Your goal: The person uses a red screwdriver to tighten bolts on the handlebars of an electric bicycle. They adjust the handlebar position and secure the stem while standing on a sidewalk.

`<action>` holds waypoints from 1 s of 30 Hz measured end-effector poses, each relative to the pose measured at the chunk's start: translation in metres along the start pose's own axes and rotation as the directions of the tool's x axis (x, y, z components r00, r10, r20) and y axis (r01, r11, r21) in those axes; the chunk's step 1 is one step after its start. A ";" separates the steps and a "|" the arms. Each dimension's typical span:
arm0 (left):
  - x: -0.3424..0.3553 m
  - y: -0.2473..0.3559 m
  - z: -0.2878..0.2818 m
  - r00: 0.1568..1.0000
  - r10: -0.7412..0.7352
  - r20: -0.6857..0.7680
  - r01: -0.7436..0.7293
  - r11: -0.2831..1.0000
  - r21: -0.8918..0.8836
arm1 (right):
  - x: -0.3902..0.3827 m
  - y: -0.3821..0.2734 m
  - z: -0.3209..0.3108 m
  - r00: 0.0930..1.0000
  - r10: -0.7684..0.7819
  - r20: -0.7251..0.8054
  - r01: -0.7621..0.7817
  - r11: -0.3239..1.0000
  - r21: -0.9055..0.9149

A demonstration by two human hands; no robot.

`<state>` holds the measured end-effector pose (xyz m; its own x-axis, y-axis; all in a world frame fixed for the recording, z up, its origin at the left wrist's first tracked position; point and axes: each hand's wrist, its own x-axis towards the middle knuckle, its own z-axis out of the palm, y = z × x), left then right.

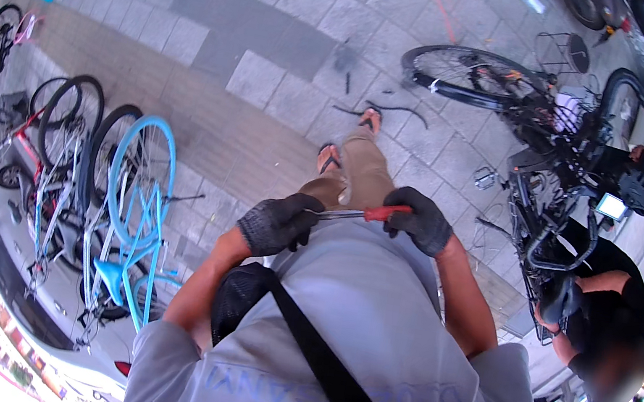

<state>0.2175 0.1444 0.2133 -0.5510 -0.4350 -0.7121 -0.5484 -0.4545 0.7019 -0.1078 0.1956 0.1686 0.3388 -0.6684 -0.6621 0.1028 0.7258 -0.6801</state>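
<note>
A screwdriver with a red handle (pixel 386 212) and a metal shaft is held level in front of my body. My right hand (pixel 421 221), in a dark grey work glove, is closed on the handle end. The gloved fingers of my left hand (pixel 279 221) are closed around the far end of the shaft, so its tip is hidden. Both hands are at waist height, over my light grey shirt (pixel 362 267) and tan trousers (pixel 368 166). A black strap (pixel 329 360) crosses my chest.
On the right stands a black bicycle (pixel 548 145), with a person in dark clothes (pixel 620 302) bent close beside it. Several bicycles, one light blue (pixel 140 196), are parked at left by a silver car (pixel 26 288). Thin black strips (pixel 396 111) lie on the paving by my feet.
</note>
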 end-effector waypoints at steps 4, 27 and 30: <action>0.027 0.048 -0.028 0.999 0.004 -0.039 -0.002 0.999 0.033 | 0.034 -0.034 -0.025 0.999 0.016 -0.035 -0.013 0.998 0.064; 0.217 0.226 -0.243 0.961 0.157 0.230 -0.250 0.851 0.463 | 0.190 -0.176 -0.103 0.974 -0.115 -0.194 0.201 0.830 0.521; 0.244 0.244 -0.295 0.944 0.086 0.319 -0.230 0.865 0.446 | 0.217 -0.203 -0.079 0.950 0.012 -0.312 0.176 0.805 0.566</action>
<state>0.1346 -0.3019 0.2071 -0.7679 -0.2021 -0.6079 -0.6285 0.0540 0.7760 -0.1289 -0.1093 0.1381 0.0317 -0.6772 -0.7351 0.6718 0.5590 -0.4860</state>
